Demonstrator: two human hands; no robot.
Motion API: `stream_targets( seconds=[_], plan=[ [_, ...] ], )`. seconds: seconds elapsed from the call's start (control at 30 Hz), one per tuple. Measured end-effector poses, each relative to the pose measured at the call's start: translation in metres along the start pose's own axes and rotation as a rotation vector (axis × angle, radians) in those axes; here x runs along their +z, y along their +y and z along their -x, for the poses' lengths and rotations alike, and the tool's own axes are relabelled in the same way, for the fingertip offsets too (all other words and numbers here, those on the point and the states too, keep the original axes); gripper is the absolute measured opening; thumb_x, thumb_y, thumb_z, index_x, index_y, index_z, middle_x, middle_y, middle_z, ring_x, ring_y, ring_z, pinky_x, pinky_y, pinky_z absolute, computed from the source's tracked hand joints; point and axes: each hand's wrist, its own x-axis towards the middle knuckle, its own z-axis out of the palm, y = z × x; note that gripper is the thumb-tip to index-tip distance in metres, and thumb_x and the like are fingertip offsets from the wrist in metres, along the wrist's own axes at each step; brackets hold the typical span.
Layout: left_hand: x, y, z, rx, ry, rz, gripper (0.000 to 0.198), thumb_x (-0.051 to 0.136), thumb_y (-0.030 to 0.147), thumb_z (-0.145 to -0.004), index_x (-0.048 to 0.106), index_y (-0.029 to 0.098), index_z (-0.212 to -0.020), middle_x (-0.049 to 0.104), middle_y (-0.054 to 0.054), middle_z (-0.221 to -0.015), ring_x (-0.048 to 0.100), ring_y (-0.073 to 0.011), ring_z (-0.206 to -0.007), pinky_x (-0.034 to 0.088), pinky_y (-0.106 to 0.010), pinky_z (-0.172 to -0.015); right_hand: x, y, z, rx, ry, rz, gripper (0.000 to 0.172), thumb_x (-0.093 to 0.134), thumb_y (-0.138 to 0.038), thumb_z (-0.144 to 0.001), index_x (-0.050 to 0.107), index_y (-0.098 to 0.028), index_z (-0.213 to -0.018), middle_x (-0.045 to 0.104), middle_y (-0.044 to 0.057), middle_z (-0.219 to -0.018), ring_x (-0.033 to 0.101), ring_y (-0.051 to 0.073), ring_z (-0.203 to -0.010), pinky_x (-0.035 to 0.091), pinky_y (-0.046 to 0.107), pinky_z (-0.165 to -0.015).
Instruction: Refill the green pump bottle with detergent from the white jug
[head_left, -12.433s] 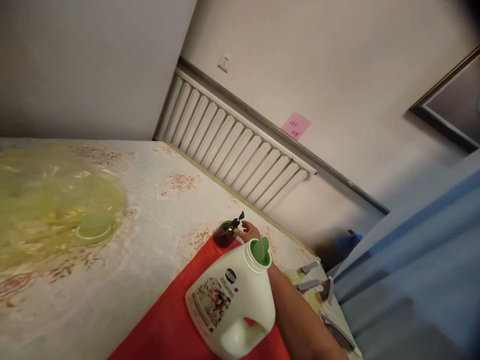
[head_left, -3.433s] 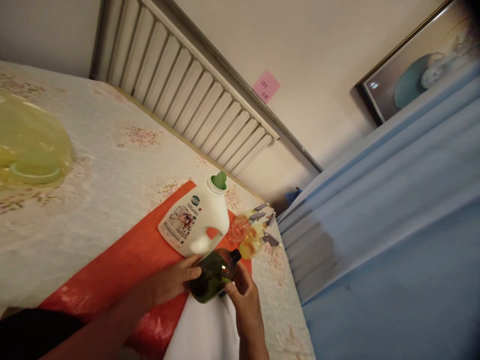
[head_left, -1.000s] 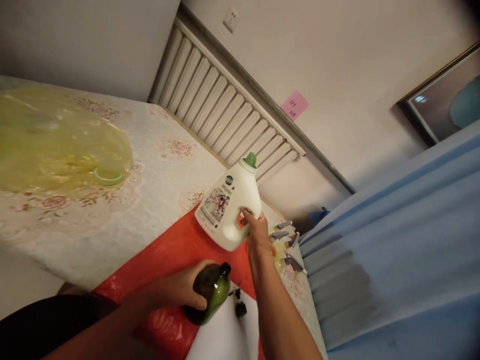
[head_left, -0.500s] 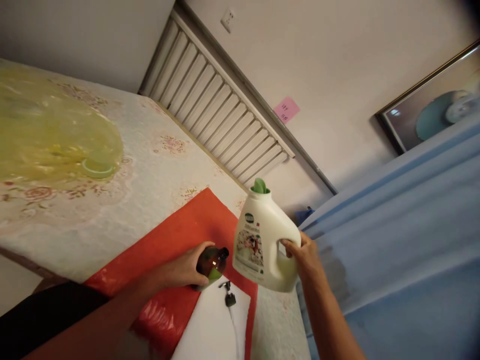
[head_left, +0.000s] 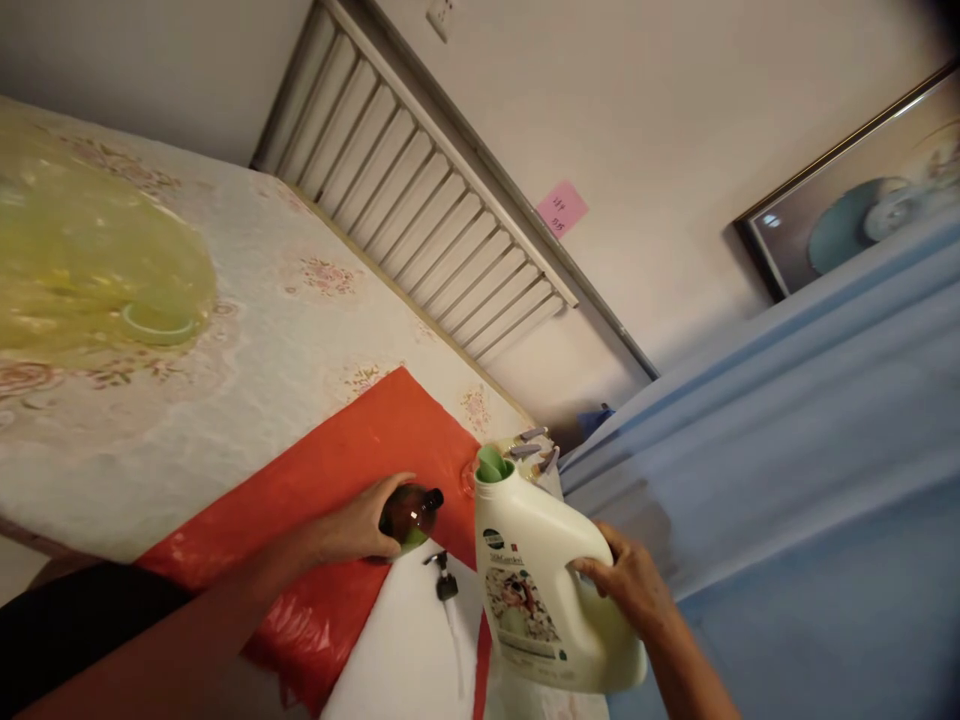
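Likely for steadiness, our left hand (head_left: pixel 365 522) clasps the dark bottle (head_left: pixel 409 514). Our right hand (head_left: pixel 632 580) holds the detergent jug (head_left: pixel 546 590) mouth-up.

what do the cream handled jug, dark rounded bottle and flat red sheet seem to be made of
Cream handled jug: fairly matte, opaque plastic, judging by its moulded shape. Dark rounded bottle: glossy, tinted glass or plastic; the bright highlights leave it open. Flat red sheet: probably thin, shiny plastic, given its creased glints.

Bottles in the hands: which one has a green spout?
The pale handled jug in the right hand; the dark bottle in the left hand shows just a bare neck.
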Motion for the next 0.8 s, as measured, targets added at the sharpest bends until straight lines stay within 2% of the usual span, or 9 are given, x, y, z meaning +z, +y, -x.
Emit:
stream_targets(
  seconds=[0.07, 0.13, 0.27, 0.37, 0.47, 0.57, 0.7, 0.8],
  plan=[
    [0.001, -0.001, -0.002, 0.037, -0.007, -0.017, 0.083, 0.074, 0.020, -0.057, 0.043, 0.026, -0.133, 0.054, -0.009, -0.134, 0.051, -0.0327, -0.122, 0.047, -0.039, -0.093, -0.002, 0.003, 0.002, 0.025, -0.151, 0.016, 0.036, 0.077, -0.047, -0.059, 0.072, -0.018, -0.078, 0.063, -0.001, -0.058, 0.049, 0.014, -0.045, 0.040, 0.024, -0.043],
    [0.003, -0.002, -0.005, 0.054, -0.018, -0.033, 0.078, 0.073, 0.019, -0.057, 0.045, 0.026, -0.129, 0.057, -0.007, -0.131, 0.054, -0.0310, -0.119, 0.048, -0.038, -0.092, -0.005, 0.007, 0.003, 0.022, -0.236, 0.052, 0.043, 0.074, -0.050, -0.064, 0.072, -0.016, -0.091, 0.068, 0.002, -0.069, 0.055, 0.016, -0.053, 0.044, 0.025, -0.048],
    [0.003, -0.002, -0.007, 0.018, -0.029, -0.070, 0.076, 0.070, 0.017, -0.057, 0.043, 0.026, -0.127, 0.058, -0.006, -0.128, 0.057, -0.0302, -0.114, 0.051, -0.037, -0.086, -0.011, 0.016, 0.002, -0.030, -0.305, 0.104, 0.054, 0.071, -0.053, -0.071, 0.068, -0.015, -0.109, 0.073, 0.007, -0.093, 0.065, 0.025, -0.080, 0.052, 0.030, -0.068],
    [0.002, 0.003, -0.006, -0.005, -0.037, -0.095, 0.076, 0.069, 0.017, -0.057, 0.041, 0.025, -0.128, 0.059, -0.007, -0.125, 0.057, -0.0305, -0.114, 0.051, -0.038, -0.087, -0.014, 0.019, 0.001, -0.077, -0.332, 0.123, 0.063, 0.071, -0.058, -0.071, 0.065, -0.017, -0.119, 0.071, 0.009, -0.110, 0.065, 0.029, -0.097, 0.052, 0.034, -0.085],
    [0.001, 0.008, -0.004, -0.048, -0.024, -0.125, 0.083, 0.069, 0.018, -0.056, 0.036, 0.023, -0.133, 0.054, -0.010, -0.131, 0.054, -0.0317, -0.118, 0.049, -0.040, -0.090, -0.015, 0.019, 0.001, -0.095, -0.368, 0.144, 0.071, 0.068, -0.065, -0.071, 0.061, -0.019, -0.125, 0.068, 0.010, -0.121, 0.064, 0.031, -0.104, 0.051, 0.035, -0.091],
    [0.001, 0.010, -0.004, -0.062, -0.012, -0.113, 0.086, 0.070, 0.019, -0.056, 0.034, 0.024, -0.135, 0.053, -0.010, -0.133, 0.054, -0.0325, -0.119, 0.050, -0.040, -0.089, -0.014, 0.017, 0.000, -0.114, -0.406, 0.160, 0.073, 0.065, -0.069, -0.071, 0.061, -0.020, -0.125, 0.069, 0.009, -0.118, 0.065, 0.031, -0.103, 0.052, 0.036, -0.089],
    [0.000, 0.010, -0.006, 0.053, 0.030, -0.087, 0.074, 0.073, 0.022, -0.058, 0.044, 0.026, -0.126, 0.058, -0.007, -0.127, 0.056, -0.0301, -0.116, 0.048, -0.039, -0.093, -0.010, 0.013, 0.000, -0.132, -0.470, 0.130, 0.069, 0.065, -0.066, -0.074, 0.060, -0.021, -0.126, 0.072, 0.007, -0.106, 0.066, 0.028, -0.095, 0.054, 0.032, -0.081],
    [-0.002, 0.011, -0.006, 0.034, -0.002, -0.088, 0.075, 0.072, 0.020, -0.056, 0.044, 0.025, -0.125, 0.062, -0.006, -0.121, 0.061, -0.0302, -0.108, 0.052, -0.037, -0.082, -0.007, 0.009, -0.001, -0.133, -0.511, 0.101, 0.070, 0.064, -0.065, -0.075, 0.058, -0.021, -0.129, 0.071, 0.006, -0.103, 0.066, 0.027, -0.092, 0.055, 0.031, -0.077]
  ],
)
